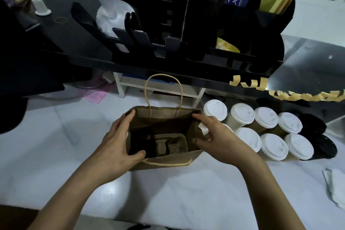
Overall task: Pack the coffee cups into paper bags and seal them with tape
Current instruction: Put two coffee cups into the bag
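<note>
Both hands hold the brown paper bag [164,164] open on the white desk [168,192], left hand [117,142] gripping its left edge, right hand [218,136] its right. A pulp cup carrier [168,145] sits inside. White-lidded coffee cups [261,130] stand in rows just right of the bag.

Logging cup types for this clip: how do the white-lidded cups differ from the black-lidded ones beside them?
The white-lidded cups are many, in two rows right beside the paper bag; the black-lidded cups are only two, at the far right end of those rows. The white-lidded cups show pale sides; the black-lidded cups look dark all over. Both kinds stand upright on the counter, lidded and not yet packed.
</note>
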The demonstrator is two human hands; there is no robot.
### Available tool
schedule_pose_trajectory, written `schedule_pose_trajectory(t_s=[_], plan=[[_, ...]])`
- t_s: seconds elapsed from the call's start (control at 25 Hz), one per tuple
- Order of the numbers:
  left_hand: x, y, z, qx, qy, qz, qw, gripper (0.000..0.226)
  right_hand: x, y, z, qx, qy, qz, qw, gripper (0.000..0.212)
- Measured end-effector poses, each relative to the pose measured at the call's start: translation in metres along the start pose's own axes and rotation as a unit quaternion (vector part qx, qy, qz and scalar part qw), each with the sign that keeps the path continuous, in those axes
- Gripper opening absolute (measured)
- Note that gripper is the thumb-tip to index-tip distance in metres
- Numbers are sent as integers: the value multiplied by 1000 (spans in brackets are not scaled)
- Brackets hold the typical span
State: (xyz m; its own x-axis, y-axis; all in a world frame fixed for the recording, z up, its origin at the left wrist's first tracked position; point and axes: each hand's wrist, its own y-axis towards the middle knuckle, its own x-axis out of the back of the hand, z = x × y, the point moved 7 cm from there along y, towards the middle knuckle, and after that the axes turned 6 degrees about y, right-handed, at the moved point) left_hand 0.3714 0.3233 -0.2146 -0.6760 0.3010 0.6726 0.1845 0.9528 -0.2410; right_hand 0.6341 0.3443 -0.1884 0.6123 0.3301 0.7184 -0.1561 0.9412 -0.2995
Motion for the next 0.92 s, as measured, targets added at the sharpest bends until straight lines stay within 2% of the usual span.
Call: schedule_pose_trajectory(t_s=[0.2,0.36,0.52,0.64,0.8,0.92], plan=[[-2,1,-1,19,0,-5,1000,106,21,-1,3,46,37,-52,997,44],[-5,0,0,29,-6,-11,999,106,44,5,-32,5,56,-160,985,29],[-6,0,-2,30,-4,-8,999,107,34,14,-78,-54,-60,-199,977,42],[-7,-2,-2,28,-7,-11,1000,107,21,17,-98,-89,-129,-202,967,62],[-9,-2,-4,24,-9,-20,999,107,8,19,-119,-122,-188,-173,959,85],[-11,-3,-4,27,-8,-19,999,107,7,19,-122,-129,-197,-152,960,89]])
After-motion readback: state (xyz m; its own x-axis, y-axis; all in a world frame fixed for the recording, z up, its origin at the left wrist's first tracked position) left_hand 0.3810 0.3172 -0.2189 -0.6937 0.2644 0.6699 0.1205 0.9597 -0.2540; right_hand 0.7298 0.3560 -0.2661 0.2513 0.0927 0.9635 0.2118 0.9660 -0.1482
